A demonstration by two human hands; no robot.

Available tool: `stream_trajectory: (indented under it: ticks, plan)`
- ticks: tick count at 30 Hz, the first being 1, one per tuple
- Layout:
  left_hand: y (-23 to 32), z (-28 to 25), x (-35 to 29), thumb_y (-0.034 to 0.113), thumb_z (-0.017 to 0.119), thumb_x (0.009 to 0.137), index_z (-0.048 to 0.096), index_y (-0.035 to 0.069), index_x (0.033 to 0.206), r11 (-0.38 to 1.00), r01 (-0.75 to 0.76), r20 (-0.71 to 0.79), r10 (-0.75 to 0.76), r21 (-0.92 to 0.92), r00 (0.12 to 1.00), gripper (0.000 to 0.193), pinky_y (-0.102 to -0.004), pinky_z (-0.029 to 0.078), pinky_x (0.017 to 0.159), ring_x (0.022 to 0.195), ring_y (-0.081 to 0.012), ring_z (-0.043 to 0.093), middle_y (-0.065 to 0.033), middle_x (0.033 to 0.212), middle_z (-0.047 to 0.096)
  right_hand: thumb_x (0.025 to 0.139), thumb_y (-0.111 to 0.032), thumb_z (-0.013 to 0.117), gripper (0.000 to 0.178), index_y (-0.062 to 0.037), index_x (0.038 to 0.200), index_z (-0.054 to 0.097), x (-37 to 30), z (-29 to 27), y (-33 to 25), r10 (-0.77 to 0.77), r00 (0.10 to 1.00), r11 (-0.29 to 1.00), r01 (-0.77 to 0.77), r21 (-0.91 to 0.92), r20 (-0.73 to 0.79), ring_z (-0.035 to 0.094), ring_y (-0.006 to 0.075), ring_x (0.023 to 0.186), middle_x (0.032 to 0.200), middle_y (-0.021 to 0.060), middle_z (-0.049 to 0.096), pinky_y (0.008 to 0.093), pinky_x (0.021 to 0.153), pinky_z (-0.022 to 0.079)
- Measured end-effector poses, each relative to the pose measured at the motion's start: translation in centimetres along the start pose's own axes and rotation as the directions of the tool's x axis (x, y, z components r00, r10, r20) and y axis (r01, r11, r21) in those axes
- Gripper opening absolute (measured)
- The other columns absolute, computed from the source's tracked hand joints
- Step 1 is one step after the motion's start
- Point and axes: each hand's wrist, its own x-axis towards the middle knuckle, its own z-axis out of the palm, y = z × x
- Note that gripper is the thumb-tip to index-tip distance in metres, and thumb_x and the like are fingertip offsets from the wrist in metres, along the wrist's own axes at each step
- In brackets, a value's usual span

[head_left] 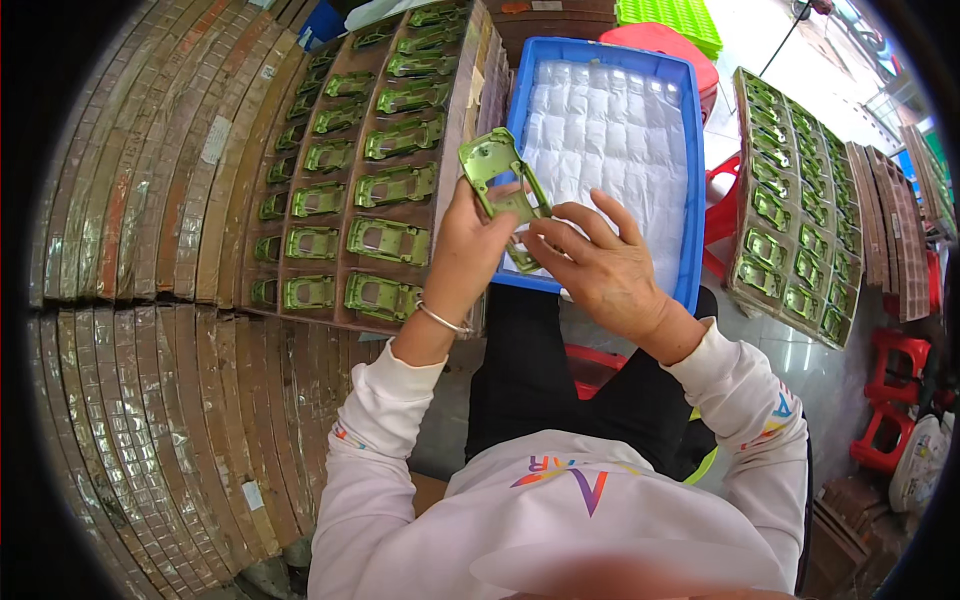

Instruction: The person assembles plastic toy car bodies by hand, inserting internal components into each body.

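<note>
My left hand [462, 240] is closed around the side of a green toy car body shell [487, 156], raised above the near left part of a blue crate [690, 190]. The shell is tilted, its hollow parts and a window opening showing. Fingertips of my right hand [612, 275] are at its lower end, while the other fingers stretch out; the thumb's contact is partly hidden. White pocketed padding [605, 120] lines the crate. Beside my left hand, a brown compartment tray [455, 110] carries rows of similar green car shells [388, 241].
Tall stacks of brown trays [150, 170] fill the left side. At right stands another tray of green shells [768, 205], with red stools [893, 365] beyond it. A bright green basket [670, 15] and a red stool top [660, 38] are behind the crate.
</note>
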Motion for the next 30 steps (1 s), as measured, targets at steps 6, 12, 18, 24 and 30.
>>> stream_trajectory:
  ticks: [6, 12, 18, 24, 30]
  plan:
    - [-0.6, -1.0, 0.0, -0.003, 0.057, 0.085, 0.049, 0.0, 0.123, 0.987, -0.069, -0.046, 0.076, 0.145, 0.996, 0.039, -0.0274, 0.052, 0.074, 0.09, -0.0126, 0.063, -0.0083, 0.112, 0.063, 0.077, -0.013, 0.066, 0.04, -0.0117, 0.117, 0.064, 0.0, -1.5, 0.0, -0.052, 0.999, 0.974, 0.048, 0.223, 0.012, 0.055, 0.0208, 0.11, 0.117, 0.0028, 0.056, 0.0406, 0.104, 0.038]
    - [-1.0, 0.3, -0.6, 0.001, 0.06, 0.085, 0.048, 0.001, 0.122, 0.966, -0.12, -0.086, 0.143, 0.229, 0.986, 0.038, -0.0364, 0.054, 0.067, 0.08, -0.0222, 0.068, -0.0151, 0.102, 0.066, 0.08, -0.008, 0.069, 0.043, -0.0023, 0.121, 0.056, 1.7, 1.8, -0.8, 0.616, 0.767, 0.427, -0.515, 0.743, 0.178, 0.064, 0.0255, 0.091, 0.11, 0.0156, 0.06, 0.0385, 0.077, 0.051]
    - [-0.5, 0.7, -0.6, 0.0, 0.059, 0.085, 0.049, 0.004, 0.121, 0.835, -0.168, -0.081, 0.245, 0.523, 0.966, 0.037, -0.0443, 0.051, 0.065, 0.078, -0.0396, 0.066, -0.0241, 0.09, 0.064, 0.081, 0.001, 0.062, 0.026, 0.0036, 0.105, 0.054, 1.8, 5.6, -0.1, 0.687, 0.648, 0.119, -0.548, 0.828, 0.33, 0.063, 0.0241, 0.065, 0.084, 0.0156, 0.06, 0.0336, 0.056, 0.05]
    - [-0.3, -0.4, 0.4, 0.001, 0.06, 0.086, 0.048, 0.003, 0.121, 0.801, -0.219, -0.105, 0.33, 0.557, 0.938, 0.037, -0.0385, 0.051, 0.062, 0.075, -0.0312, 0.068, -0.0193, 0.089, 0.066, 0.077, 0.007, 0.061, 0.031, 0.0031, 0.107, 0.055, 4.1, 5.6, -0.2, 0.673, 0.715, 0.293, -0.492, 0.82, 0.189, 0.061, 0.0241, 0.075, 0.098, 0.0143, 0.054, 0.0309, 0.06, 0.051]
    - [-0.5, -2.4, 2.3, 0.012, 0.064, 0.087, 0.049, 0.003, 0.124, 0.869, -0.164, -0.108, 0.24, 0.467, 0.965, 0.04, -0.0404, 0.048, 0.053, 0.063, -0.0338, 0.066, -0.0179, 0.072, 0.063, 0.076, 0.007, 0.061, 0.046, 0.0008, 0.122, 0.055, 6.6, 5.1, 1.3, 0.605, 0.773, 0.367, -0.484, 0.794, 0.191, 0.061, 0.022, 0.074, 0.1, 0.0125, 0.054, 0.0286, 0.063, 0.054]
